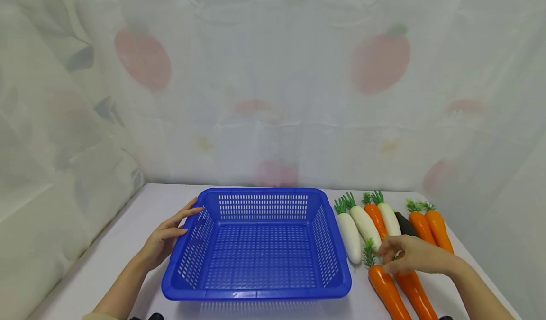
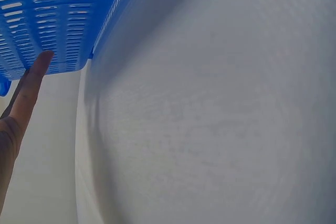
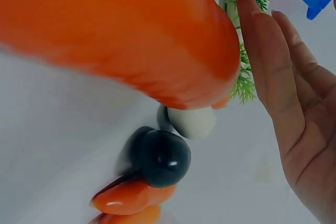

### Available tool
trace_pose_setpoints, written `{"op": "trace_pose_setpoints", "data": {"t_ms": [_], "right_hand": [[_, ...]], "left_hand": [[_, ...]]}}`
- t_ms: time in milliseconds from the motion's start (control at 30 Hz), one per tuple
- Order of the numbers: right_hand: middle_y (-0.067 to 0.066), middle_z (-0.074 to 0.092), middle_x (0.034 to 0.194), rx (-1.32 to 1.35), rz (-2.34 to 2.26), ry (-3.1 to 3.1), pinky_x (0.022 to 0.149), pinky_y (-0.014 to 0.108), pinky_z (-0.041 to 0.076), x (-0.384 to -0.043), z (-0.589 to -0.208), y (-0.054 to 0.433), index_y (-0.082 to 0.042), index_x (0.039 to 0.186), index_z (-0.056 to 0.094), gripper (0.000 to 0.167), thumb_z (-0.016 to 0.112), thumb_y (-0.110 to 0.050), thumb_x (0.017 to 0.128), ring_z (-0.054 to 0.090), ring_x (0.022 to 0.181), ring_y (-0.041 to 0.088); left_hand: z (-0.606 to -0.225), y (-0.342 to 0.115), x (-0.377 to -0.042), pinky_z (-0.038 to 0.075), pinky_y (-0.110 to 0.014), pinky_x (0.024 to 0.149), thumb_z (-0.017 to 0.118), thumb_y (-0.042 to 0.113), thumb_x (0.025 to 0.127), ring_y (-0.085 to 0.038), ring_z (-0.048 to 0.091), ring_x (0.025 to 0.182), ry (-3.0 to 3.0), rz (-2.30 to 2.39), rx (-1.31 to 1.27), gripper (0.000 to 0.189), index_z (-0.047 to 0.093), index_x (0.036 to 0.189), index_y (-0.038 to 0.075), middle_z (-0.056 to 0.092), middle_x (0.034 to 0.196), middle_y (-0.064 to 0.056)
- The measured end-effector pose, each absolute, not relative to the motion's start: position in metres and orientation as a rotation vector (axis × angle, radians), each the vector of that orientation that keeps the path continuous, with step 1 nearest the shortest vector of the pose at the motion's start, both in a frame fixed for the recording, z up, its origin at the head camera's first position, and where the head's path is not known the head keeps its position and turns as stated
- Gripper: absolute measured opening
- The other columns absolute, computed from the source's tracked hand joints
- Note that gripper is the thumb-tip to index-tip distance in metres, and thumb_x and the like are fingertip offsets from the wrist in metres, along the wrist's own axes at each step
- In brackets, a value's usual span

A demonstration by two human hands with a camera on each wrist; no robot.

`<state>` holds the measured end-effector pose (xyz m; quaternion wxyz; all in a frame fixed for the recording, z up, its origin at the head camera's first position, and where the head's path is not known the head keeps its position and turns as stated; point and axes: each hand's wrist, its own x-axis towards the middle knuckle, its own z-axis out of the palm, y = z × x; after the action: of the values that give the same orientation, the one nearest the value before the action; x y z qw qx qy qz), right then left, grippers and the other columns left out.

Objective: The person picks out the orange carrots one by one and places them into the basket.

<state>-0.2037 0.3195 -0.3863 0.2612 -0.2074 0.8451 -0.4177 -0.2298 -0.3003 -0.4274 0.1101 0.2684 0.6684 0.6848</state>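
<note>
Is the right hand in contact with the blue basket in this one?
Apart. The head view shows it: a clear gap separates the right hand from the blue basket, with a white radish visible between them.

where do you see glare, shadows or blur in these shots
Head view: a pale glint on the front rim of the blue basket, hazy prints on the backdrop; left wrist view: a broad, soft shadow on the white surface beside the basket; right wrist view: a bright highlight on the dark vegetable, and the closest carrot looks soft, its detail smeared.
</note>
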Motion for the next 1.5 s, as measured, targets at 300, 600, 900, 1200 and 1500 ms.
{"op": "trace_pose_setpoints", "data": {"t_ms": [300,600,900,1200,1500], "right_hand": [[0.009,0.066,0.095,-0.538,-1.004,2.406,0.068,0.023,0.056,-0.201,-0.386,0.312,0.001,0.113,0.059,0.039,0.075,-0.020,0.084,0.065,0.078,0.013],[0.005,0.066,0.088,-0.473,-0.846,2.491,0.064,0.023,0.054,-0.200,-0.391,0.298,-0.004,0.105,0.060,0.041,0.082,-0.022,0.076,0.060,0.074,0.015],[0.007,0.062,0.085,-0.431,-0.859,2.447,0.058,0.027,0.055,-0.200,-0.394,0.291,-0.005,0.103,0.055,0.042,0.082,-0.022,0.076,0.060,0.066,0.018],[0.010,0.061,0.086,-0.365,-0.901,2.409,0.061,0.032,0.058,-0.196,-0.394,0.290,-0.004,0.108,0.054,0.043,0.081,-0.020,0.078,0.061,0.069,0.022],[0.011,0.062,0.091,-0.403,-0.948,2.404,0.062,0.034,0.061,-0.195,-0.388,0.293,0.000,0.112,0.056,0.044,0.079,-0.017,0.079,0.065,0.073,0.023]], "left_hand": [[-0.427,-0.302,-0.228,0.051,-0.022,0.099,0.027,0.001,0.099,0.011,0.036,0.140,1.956,2.023,0.788,0.054,0.024,0.152,-0.005,-0.005,0.170,0.005],[-0.427,-0.304,-0.230,0.052,-0.023,0.098,0.026,0.000,0.099,0.007,0.039,0.140,1.950,2.029,0.803,0.054,0.024,0.152,-0.005,-0.003,0.170,0.005],[-0.429,-0.305,-0.232,0.054,-0.024,0.096,0.026,-0.001,0.098,0.005,0.041,0.139,1.947,2.039,0.785,0.054,0.023,0.152,-0.006,-0.004,0.170,0.006],[-0.429,-0.302,-0.232,0.055,-0.026,0.094,0.025,-0.001,0.099,0.000,0.046,0.137,1.927,2.042,0.782,0.054,0.024,0.152,-0.005,-0.003,0.170,0.006],[-0.432,-0.299,-0.231,0.054,-0.025,0.095,0.026,-0.002,0.097,0.005,0.042,0.139,1.950,2.043,0.786,0.055,0.023,0.152,-0.006,-0.003,0.170,0.005]]}}
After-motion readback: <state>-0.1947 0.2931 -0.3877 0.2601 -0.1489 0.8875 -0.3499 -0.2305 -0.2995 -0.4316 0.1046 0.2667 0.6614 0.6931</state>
